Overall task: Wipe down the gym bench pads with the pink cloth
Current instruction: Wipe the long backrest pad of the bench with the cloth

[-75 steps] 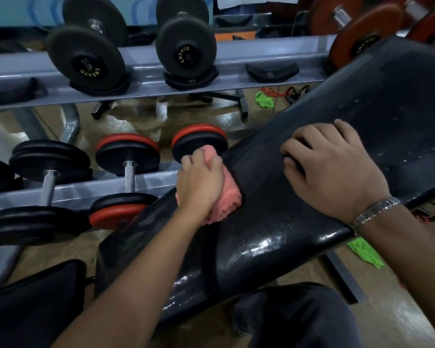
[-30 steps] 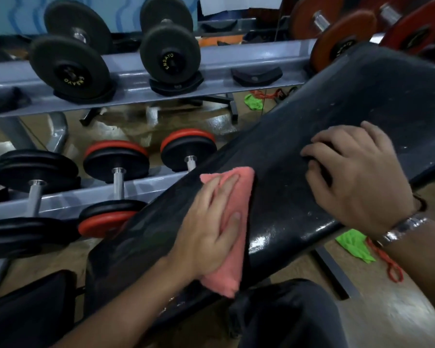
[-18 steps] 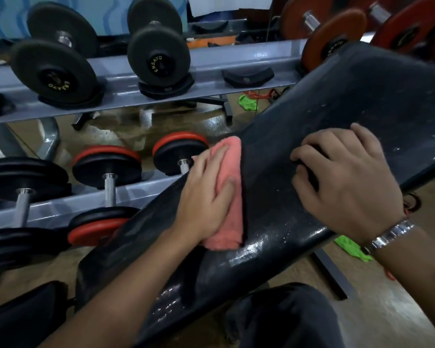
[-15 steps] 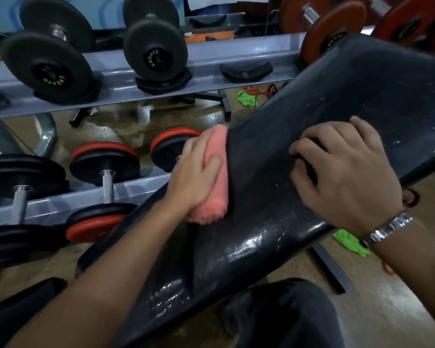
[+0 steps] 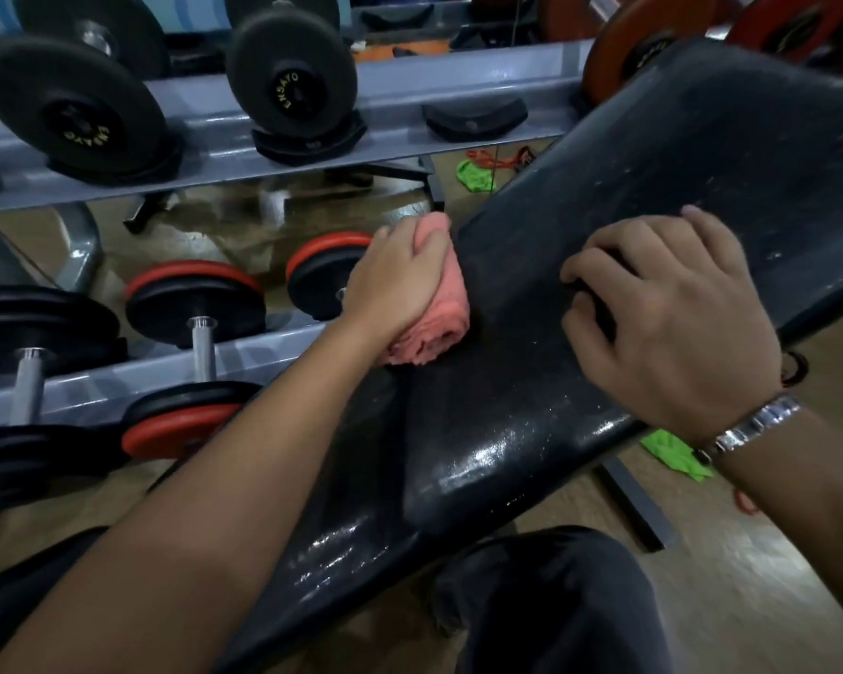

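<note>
The black bench pad [image 5: 702, 153] slants from lower left up to upper right and shines wet near its lower part. My left hand [image 5: 395, 279] is closed on the bunched pink cloth [image 5: 439, 328] and presses it against the pad's left edge. My right hand [image 5: 667, 323], with a metal watch band at the wrist, lies on top of the pad to the right of the cloth. Its fingers curl over a small dark spot; I cannot tell whether they hold anything.
A grey dumbbell rack [image 5: 410, 104] stands close behind the bench, with black dumbbells on top and red-and-black dumbbells [image 5: 195, 299] below. Green cloths lie on the floor under the bench [image 5: 672, 454] and beyond it [image 5: 475, 175]. My knee in dark trousers [image 5: 556, 605] is below the pad.
My left hand has slid the pink cloth up from the pad's lower middle to its left edge, and the cloth has bunched under it. My right hand has stayed on the pad.
</note>
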Tool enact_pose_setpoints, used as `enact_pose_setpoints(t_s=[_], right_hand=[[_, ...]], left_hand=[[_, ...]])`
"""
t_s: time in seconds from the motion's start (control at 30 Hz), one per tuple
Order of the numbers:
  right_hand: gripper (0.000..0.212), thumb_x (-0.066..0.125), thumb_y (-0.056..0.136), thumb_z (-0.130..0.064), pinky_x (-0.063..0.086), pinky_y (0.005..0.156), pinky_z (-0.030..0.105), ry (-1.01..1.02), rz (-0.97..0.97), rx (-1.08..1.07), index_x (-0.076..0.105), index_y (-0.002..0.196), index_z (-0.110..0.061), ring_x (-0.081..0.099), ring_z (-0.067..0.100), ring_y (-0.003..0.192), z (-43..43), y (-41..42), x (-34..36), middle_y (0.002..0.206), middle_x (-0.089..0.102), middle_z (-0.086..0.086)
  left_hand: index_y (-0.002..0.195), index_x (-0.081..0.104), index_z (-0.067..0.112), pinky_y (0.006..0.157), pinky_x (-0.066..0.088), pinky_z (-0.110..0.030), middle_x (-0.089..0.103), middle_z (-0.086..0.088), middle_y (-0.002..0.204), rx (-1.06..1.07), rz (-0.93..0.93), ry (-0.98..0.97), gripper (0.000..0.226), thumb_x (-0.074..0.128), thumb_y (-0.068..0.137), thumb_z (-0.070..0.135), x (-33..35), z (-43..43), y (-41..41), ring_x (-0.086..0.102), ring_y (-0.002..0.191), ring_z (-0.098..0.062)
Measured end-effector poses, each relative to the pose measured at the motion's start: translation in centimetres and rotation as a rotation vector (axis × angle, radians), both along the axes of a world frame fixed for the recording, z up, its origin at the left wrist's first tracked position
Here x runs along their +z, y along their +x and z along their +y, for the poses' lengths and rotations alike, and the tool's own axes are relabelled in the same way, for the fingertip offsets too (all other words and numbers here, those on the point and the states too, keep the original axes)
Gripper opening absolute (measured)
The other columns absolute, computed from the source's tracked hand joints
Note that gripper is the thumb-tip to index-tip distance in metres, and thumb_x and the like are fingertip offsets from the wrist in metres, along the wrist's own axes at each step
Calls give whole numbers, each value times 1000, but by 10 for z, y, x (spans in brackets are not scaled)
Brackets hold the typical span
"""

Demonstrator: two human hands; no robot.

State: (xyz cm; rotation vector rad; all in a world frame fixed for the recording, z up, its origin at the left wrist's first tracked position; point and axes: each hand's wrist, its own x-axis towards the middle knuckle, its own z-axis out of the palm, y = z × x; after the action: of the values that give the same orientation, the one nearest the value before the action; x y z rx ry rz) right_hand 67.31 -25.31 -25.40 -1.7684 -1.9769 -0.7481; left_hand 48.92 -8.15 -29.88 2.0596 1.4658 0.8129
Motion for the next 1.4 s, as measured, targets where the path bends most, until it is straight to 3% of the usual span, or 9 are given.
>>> enact_pose_setpoints(t_s=[0.17, 0.23, 0.4, 0.57, 0.87, 1.0, 1.17, 1.27, 1.4], right_hand=[[23, 54, 96, -26, 33, 118, 57, 24, -2, 10, 71, 107, -15, 61, 34, 114, -1, 0, -2, 114, 67, 7], [22, 54, 96, -25, 33, 118, 57, 41, -7, 4, 71, 106, -15, 61, 34, 114, 0, 0, -1, 113, 67, 7], [23, 53, 97, -27, 33, 118, 55, 44, -16, 4, 71, 107, -15, 61, 35, 112, 0, 0, -1, 113, 68, 8], [24, 52, 98, -28, 32, 117, 53, 59, -40, -18, 70, 106, -14, 61, 36, 110, 1, 0, -1, 112, 68, 9], [23, 51, 99, -27, 33, 117, 51, 88, -41, -20, 70, 105, -14, 60, 36, 107, 0, 0, -4, 109, 67, 10], [24, 51, 99, -27, 33, 117, 51, 76, -30, -11, 71, 105, -14, 61, 36, 107, 0, 0, -3, 109, 67, 10], [25, 50, 100, -27, 32, 118, 50, 66, -35, -17, 70, 105, -14, 61, 36, 108, 0, 1, -4, 110, 67, 9], [25, 49, 101, -26, 32, 117, 51, 52, -33, -13, 70, 105, -14, 61, 36, 108, 0, 1, -3, 111, 67, 9], [26, 47, 101, -23, 33, 117, 53, 31, -7, 7, 70, 106, -12, 61, 38, 109, -1, 0, -1, 113, 68, 10]], left_hand=[[158, 45, 23, 119, 31, -32, 44, -1, 156, -253, -146, 203, 63, 43, 97, 40, -12, -33, -14, 41, 145, -14], [158, 44, 22, 118, 30, -29, 44, -1, 156, -299, -124, 209, 68, 42, 93, 44, -20, -24, -27, 41, 143, -11], [152, 50, 33, 108, 41, -41, 54, 0, 147, -33, -52, -8, 56, 38, 100, 49, -4, -3, -8, 52, 135, -23], [161, 39, 22, 114, 31, -32, 42, 0, 155, -159, -111, 192, 64, 42, 100, 42, -19, -73, -23, 41, 141, -18], [157, 42, 15, 126, 23, -59, 44, -14, 154, -91, 107, 494, 63, 47, 102, 44, -85, -207, -70, 42, 145, -36], [158, 38, 15, 122, 32, -62, 42, -15, 153, -110, 205, 653, 59, 51, 108, 45, -127, -243, -79, 39, 145, -37], [156, 38, 15, 125, 27, -55, 42, -17, 150, -43, 169, 649, 51, 48, 109, 32, -120, -248, -53, 42, 137, -41], [153, 41, 14, 121, 33, -55, 41, -16, 150, 5, 219, 610, 62, 64, 97, 24, -107, -245, -24, 50, 133, -43], [155, 40, 13, 114, 41, -56, 41, -18, 150, -22, 227, 548, 61, 60, 100, 30, -75, -238, 6, 52, 132, -44]])
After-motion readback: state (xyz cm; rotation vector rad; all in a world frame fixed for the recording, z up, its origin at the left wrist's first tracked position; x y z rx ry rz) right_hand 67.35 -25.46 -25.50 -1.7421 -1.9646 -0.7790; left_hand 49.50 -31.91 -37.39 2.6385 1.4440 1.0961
